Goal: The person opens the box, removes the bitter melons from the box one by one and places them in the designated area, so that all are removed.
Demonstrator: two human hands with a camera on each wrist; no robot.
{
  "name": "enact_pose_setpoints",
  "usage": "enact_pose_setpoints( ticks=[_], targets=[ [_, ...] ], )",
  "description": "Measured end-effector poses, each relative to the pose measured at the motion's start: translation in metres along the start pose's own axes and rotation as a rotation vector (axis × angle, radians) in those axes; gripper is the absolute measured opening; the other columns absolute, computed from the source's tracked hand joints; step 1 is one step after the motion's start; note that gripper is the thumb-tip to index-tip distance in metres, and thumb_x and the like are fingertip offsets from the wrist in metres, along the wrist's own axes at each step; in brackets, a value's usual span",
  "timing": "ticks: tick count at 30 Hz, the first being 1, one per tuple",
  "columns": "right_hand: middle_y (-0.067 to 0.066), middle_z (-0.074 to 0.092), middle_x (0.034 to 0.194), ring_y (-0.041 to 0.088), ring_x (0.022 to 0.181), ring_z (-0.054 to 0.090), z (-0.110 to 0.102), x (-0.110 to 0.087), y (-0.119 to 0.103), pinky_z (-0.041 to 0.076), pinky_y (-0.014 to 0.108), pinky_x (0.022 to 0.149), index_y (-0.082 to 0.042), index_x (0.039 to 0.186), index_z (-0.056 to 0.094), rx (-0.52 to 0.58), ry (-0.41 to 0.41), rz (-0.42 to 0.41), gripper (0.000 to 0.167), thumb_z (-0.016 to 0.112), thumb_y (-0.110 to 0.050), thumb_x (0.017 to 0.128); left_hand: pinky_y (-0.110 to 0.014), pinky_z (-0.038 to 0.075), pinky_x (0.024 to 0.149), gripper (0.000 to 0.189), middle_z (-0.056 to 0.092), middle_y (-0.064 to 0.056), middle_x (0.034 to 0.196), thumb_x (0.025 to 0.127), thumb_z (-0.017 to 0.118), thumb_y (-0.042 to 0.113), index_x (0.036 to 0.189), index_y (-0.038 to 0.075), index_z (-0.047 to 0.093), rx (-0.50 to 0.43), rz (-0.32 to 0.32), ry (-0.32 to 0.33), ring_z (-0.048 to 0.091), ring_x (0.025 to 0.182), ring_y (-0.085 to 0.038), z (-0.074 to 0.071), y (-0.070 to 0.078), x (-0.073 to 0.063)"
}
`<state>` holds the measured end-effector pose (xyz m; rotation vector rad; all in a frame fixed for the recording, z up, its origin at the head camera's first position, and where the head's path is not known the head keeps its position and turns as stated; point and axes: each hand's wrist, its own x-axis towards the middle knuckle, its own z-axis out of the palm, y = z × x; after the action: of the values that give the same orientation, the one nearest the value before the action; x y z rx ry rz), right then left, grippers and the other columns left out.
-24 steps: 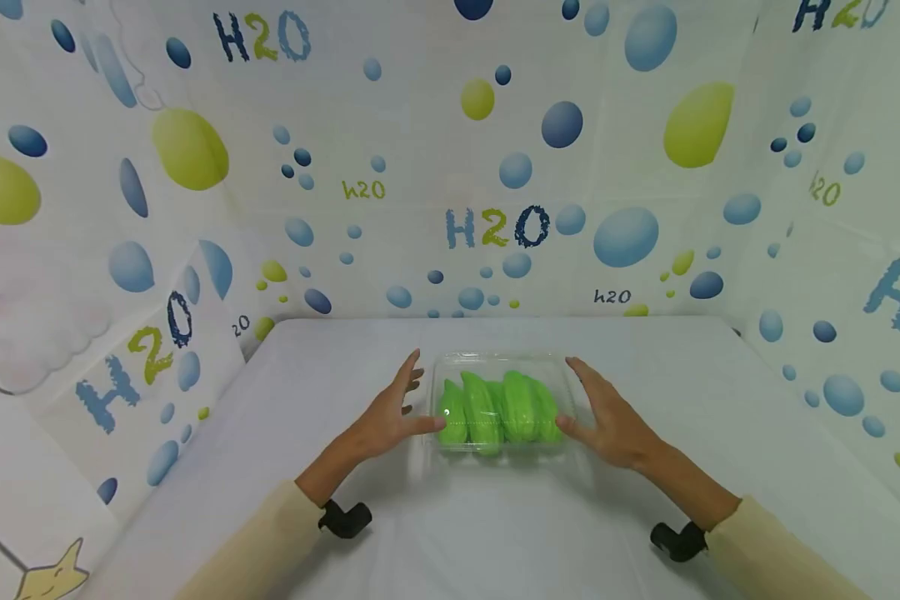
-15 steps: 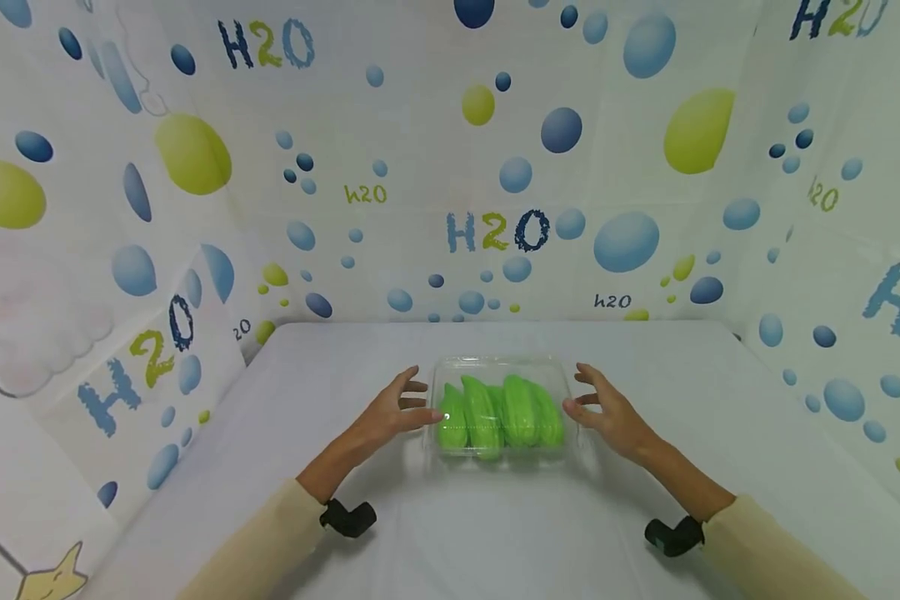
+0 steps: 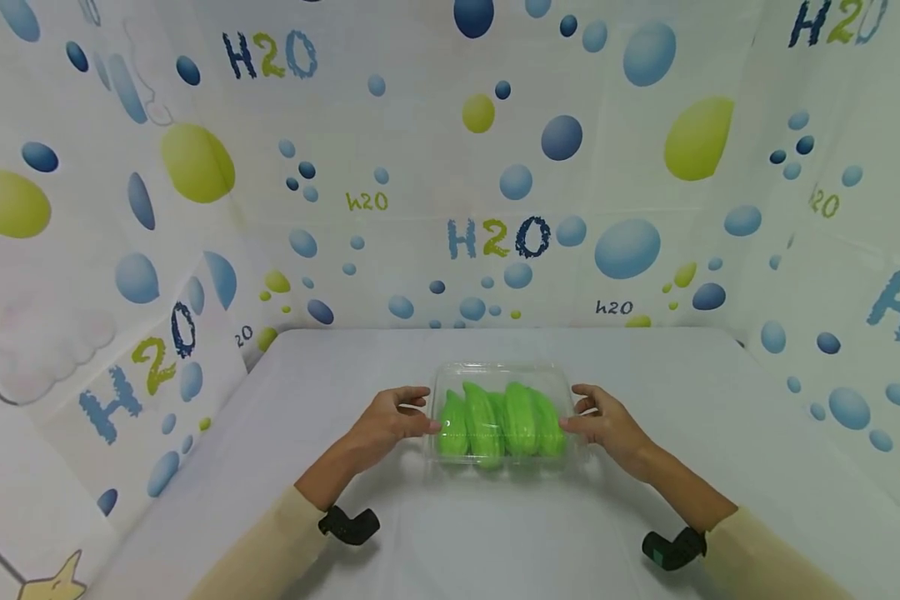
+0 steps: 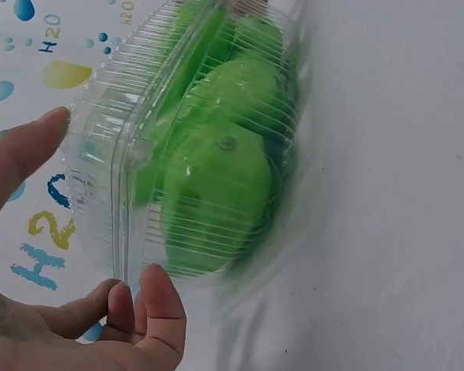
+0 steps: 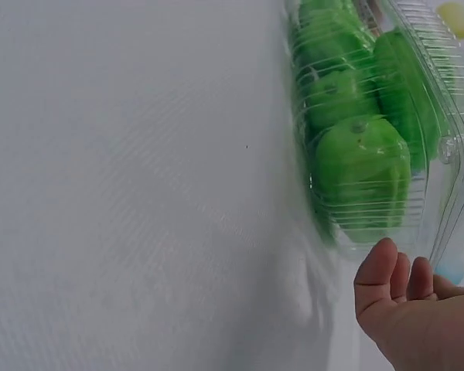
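A clear plastic clamshell box (image 3: 450, 377) with its lid down rests on the white tablecloth. Inside lie several bright green, long, ridged fruit-like pieces (image 3: 521, 421), with small round stubs at their ends in the wrist views. At the box's left end, my left hand (image 3: 390, 423) has its thumb and curled fingers on the rim; another left finger (image 4: 27, 158) reaches up against the lid's side. My right hand (image 3: 611, 425) pinches the opposite end, its thumb in front and fingers behind. The right thumb (image 5: 377, 267) is close up by the rim in the right wrist view.
A white cloth covers the table (image 3: 487, 533) around the box. Behind it and at both sides hang white curtains (image 3: 420, 150) printed with blue and yellow-green drops and H2O lettering. Black wrist cameras sit on the left wrist (image 3: 351, 525) and right wrist (image 3: 673, 548).
Both hands have come in from spread fingers beside the box to its two ends, fingers now curled at the rim. The box stays in place on the table; the head view has tilted slightly.
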<state>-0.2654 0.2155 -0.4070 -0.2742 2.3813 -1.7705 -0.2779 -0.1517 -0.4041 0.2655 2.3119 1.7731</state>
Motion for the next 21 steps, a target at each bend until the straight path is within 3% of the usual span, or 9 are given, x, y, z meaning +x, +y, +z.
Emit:
enact_pose_setpoints(
  ticks=[7,15,18,21],
  targets=[
    [0.009,0.039,0.107,0.016,0.079,0.043,0.000,0.001,-0.007,0.046,0.029,0.069,0.007,0.149,0.032,0.097,0.022,0.113,0.075,0.072,-0.017,0.090,-0.031,0.054,0.082,0.074,0.051,-0.018,0.123,0.081,0.083,0.010,0.144,-0.007,0.048,-0.149,-0.066,-0.022,0.057,0.097,-0.022,-0.001,0.002,0.003],
    [0.025,0.042,0.145,0.020,0.091,0.051,-0.001,0.001,-0.016,0.049,0.029,0.073,0.011,0.147,0.035,0.085,0.015,0.170,0.077,0.075,-0.019,0.089,-0.032,0.056,0.087,0.070,0.053,-0.024,0.133,0.078,0.085,0.009,0.138,-0.010,0.053,-0.155,-0.107,0.001,0.058,0.107,-0.024,0.000,0.009,0.001],
    [0.023,0.048,0.139,0.020,0.092,0.052,-0.003,0.000,-0.017,0.050,0.028,0.073,0.013,0.144,0.038,0.080,0.020,0.175,0.077,0.078,-0.021,0.088,-0.033,0.056,0.087,0.069,0.054,-0.024,0.133,0.077,0.087,0.009,0.136,-0.010,0.055,-0.144,-0.121,0.007,0.059,0.106,-0.024,0.001,0.012,0.000],
    [0.017,0.056,0.123,0.020,0.086,0.052,-0.004,0.000,-0.017,0.050,0.027,0.069,0.013,0.142,0.041,0.075,0.025,0.174,0.075,0.079,-0.022,0.087,-0.031,0.057,0.085,0.068,0.054,-0.025,0.130,0.077,0.087,0.008,0.135,-0.010,0.056,-0.138,-0.131,0.015,0.061,0.101,-0.023,0.001,0.015,-0.001]
  ],
)
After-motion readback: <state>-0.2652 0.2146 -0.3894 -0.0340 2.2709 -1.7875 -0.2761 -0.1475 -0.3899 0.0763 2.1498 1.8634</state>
